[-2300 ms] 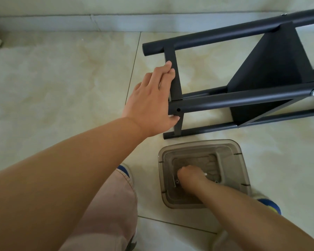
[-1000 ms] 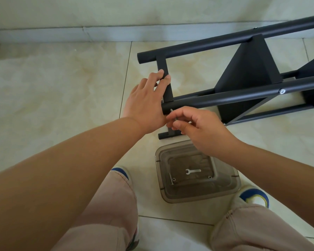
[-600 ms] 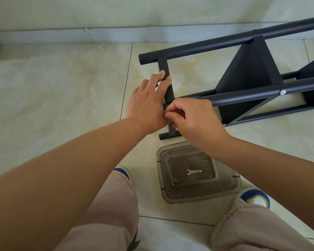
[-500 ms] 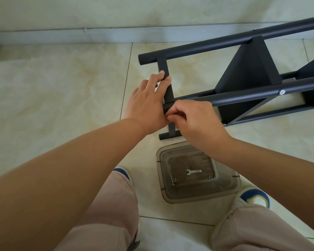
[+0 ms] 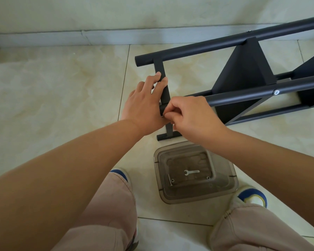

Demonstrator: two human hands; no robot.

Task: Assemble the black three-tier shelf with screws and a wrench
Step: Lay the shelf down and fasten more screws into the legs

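Note:
The black shelf frame (image 5: 243, 42) lies on its side on the tiled floor, its tubes running to the upper right. My left hand (image 5: 145, 104) grips the flat black end crossbar (image 5: 161, 75), fingers laid over it. My right hand (image 5: 190, 115) pinches a small screw (image 5: 163, 115) against the end of the near tube, where it meets the crossbar; most of the screw is hidden by my fingers. A small silver wrench (image 5: 191, 172) lies in the clear plastic box (image 5: 232, 175) below.
The box stands on the floor between my two shoes and holds a few loose screws (image 5: 172, 180). A fitted screw head (image 5: 276, 92) shows farther along the near tube. A black shelf panel (image 5: 243, 73) stands inside the frame. The wall skirting runs along the back.
My right hand came up out of the box with a screw and moved to the near tube's end by the crossbar. My left hand has stayed on the crossbar.

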